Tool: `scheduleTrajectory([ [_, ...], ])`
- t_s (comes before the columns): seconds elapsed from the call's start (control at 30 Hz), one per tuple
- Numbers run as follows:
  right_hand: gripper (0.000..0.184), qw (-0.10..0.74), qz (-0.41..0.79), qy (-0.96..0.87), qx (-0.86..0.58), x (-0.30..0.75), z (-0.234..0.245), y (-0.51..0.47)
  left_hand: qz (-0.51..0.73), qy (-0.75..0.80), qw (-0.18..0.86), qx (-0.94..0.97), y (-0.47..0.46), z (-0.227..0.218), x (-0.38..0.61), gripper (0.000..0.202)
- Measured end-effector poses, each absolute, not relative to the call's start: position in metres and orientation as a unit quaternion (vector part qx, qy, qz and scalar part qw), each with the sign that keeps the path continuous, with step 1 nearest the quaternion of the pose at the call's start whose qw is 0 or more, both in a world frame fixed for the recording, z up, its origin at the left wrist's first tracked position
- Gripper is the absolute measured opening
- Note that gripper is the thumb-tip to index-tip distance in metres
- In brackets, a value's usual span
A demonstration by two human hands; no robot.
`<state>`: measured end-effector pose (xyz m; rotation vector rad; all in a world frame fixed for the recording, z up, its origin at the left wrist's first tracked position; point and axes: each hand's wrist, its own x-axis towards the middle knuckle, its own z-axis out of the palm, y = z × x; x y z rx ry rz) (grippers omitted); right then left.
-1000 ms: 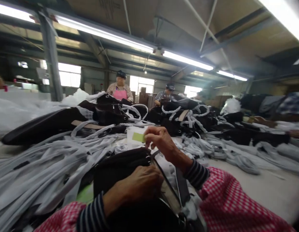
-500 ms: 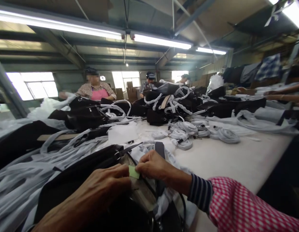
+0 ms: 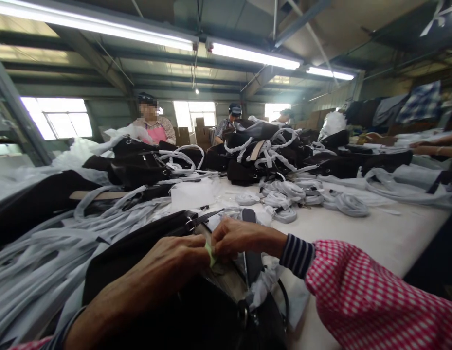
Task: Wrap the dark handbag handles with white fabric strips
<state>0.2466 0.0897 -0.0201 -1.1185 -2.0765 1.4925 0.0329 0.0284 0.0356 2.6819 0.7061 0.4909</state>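
A black bag with a zipped opening and metal rings lies in front of me, its beige lining showing. Over that opening, a small pale green slip is pinched between both hands. My left hand comes in from the lower left, its fingers closed on the slip's left side. My right hand, in a striped cuff and a red checked sleeve, closes on the other side. The fingers hide most of the slip. A dark strap stands just behind my right hand, and white wrapping clings to the bag's right end.
Wrapped grey-white straps lie in a heap at left. Coiled straps rest on the white table. Behind them black bags are piled up. A person in a pink apron and other people stand beyond.
The green slip looked flat and broad; now it appears crumpled or folded, with my hands closer together. The whole view has shifted slightly.
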Motion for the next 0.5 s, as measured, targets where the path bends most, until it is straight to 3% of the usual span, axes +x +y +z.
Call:
scheduleTrajectory([
  [0.1,0.008,0.164,0.499,-0.745,-0.411,0.246,-0.031,0.085,0.166,0.234,0.146,0.947,0.046,0.030,0.025,0.031],
  [0.3,0.009,0.253,0.530,-0.693,-0.419,0.232,-0.055,0.086,0.244,0.328,0.159,0.899,0.065,0.023,0.020,0.020],
  [0.5,0.007,0.204,0.622,-0.620,-0.432,0.224,-0.048,0.082,0.283,0.334,0.170,0.883,0.060,0.020,0.024,0.017],
])
